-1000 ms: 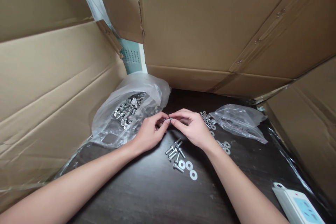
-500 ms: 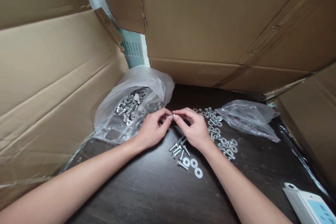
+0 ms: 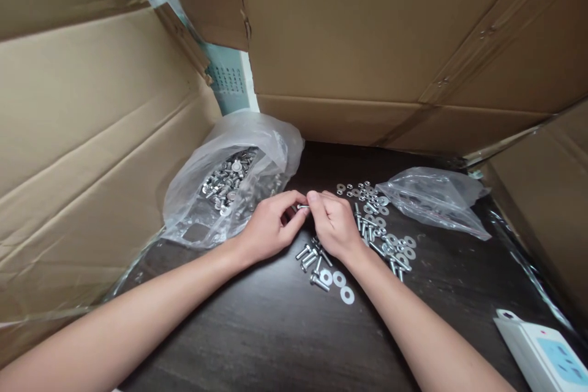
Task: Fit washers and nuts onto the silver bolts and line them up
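1. Pinching a small bolt (image 3: 302,206) from both ends: left hand (image 3: 266,229) and right hand (image 3: 333,226) are meeting fingertip to fingertip just right of the big bag (image 3: 229,184) of bolts.
2. Its long axis is running roughly left-right, hand to hand. Both hands are gripping it and neither is nearer. I can't tell which end is the head.
3. Other fingers are curling in, not spreading.
4. Loose bolts (image 3: 312,257) and three washers (image 3: 340,282) are lying right of the bag, nearer the person, on the table (image 3: 257,331).
5. Scattered nuts and washers (image 3: 381,226) and a flat bag (image 3: 432,196) are sitting farther right of it.
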The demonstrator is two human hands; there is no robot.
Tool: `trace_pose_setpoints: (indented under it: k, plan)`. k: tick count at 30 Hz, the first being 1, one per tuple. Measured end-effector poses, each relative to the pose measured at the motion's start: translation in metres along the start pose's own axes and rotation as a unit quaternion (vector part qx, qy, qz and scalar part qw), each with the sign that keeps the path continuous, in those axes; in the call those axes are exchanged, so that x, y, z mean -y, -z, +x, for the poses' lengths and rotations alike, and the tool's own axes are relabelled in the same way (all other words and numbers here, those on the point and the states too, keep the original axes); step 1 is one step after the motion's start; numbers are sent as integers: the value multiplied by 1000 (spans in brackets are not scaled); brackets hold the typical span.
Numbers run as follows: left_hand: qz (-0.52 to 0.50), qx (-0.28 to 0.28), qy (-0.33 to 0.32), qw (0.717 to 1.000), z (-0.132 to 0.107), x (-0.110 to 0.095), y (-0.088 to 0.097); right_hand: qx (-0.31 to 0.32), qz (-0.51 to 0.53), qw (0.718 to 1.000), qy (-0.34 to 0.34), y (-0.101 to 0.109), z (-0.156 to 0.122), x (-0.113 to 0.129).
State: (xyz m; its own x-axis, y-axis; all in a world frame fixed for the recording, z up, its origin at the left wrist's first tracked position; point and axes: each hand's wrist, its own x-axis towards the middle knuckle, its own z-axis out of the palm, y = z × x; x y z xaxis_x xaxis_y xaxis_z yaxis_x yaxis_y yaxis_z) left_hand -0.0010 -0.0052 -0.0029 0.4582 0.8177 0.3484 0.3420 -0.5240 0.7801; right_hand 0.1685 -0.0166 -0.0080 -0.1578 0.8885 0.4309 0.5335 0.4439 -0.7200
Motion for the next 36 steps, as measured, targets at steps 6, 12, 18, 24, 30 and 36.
trace_pose_setpoints:
  k: [6,12,18,24,30,36]
  plan:
    - [-38,-25,65,997,3,2,1,114,-10,993,17,4,-4,4]
    - [-35,-4,65,997,3,0,2,30,95,991,-84,7,-1,0]
    - [-19,6,49,999,2,-2,3,47,128,988,-70,10,1,3]
    - [-7,6,52,999,1,-2,4,74,105,990,-64,11,0,3]
    - [1,19,40,999,1,-3,4,37,125,988,-77,12,3,3]
    - [0,12,46,999,1,-3,4,89,133,985,-70,13,2,1]
